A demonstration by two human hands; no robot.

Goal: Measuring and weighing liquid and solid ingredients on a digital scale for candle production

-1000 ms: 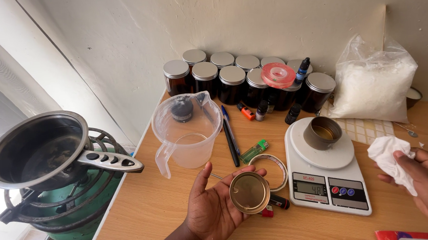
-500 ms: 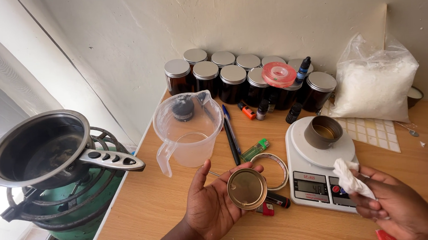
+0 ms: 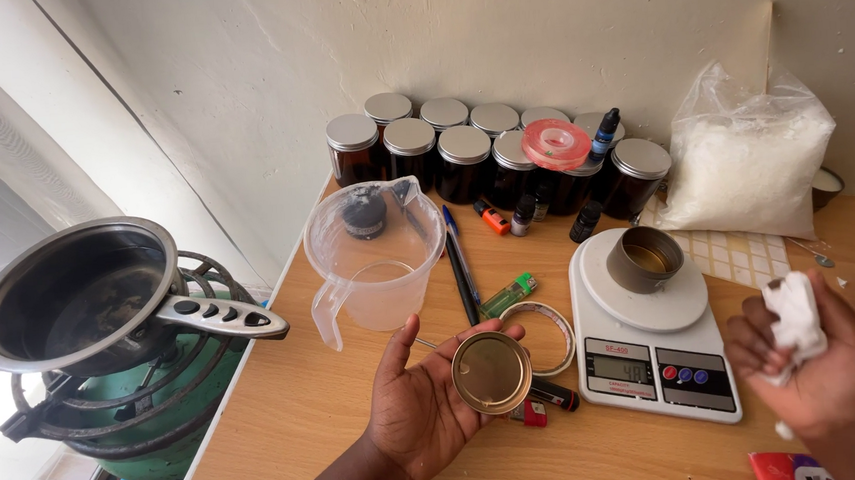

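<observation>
The left hand (image 3: 421,411) lies palm up over the front edge of the tabletop (image 3: 290,420). Its fingers curl up around a round gold tin lid (image 3: 492,372) and hold it by the rim, with the shiny inside facing up. The right hand (image 3: 818,368) is near the front right corner, and its fingers are clenched around a crumpled white tissue (image 3: 796,319). The tissue and the lid are well apart.

To wipe the lid well, the left hand probably needs to keep the lid flat and still. The tissue likely has to go all the way round the inside, right into the edge, with a soft push so the thin lid does not bend or slip.

A white kitchen scale (image 3: 650,340) stands between the two hands, with a small open tin (image 3: 645,258) on its plate. The right hand may bump that tin if it goes across low. Just beside the lid lie a roll of tape (image 3: 546,334), a green lighter (image 3: 510,294) and some pens (image 3: 459,263). A clear plastic jug (image 3: 373,254) stands behind the left hand. Dark jars with silver lids (image 3: 467,157) line the back edge, next to a bag of white flakes (image 3: 743,168). A pot (image 3: 70,295) sits on a green stove past the left edge.
</observation>
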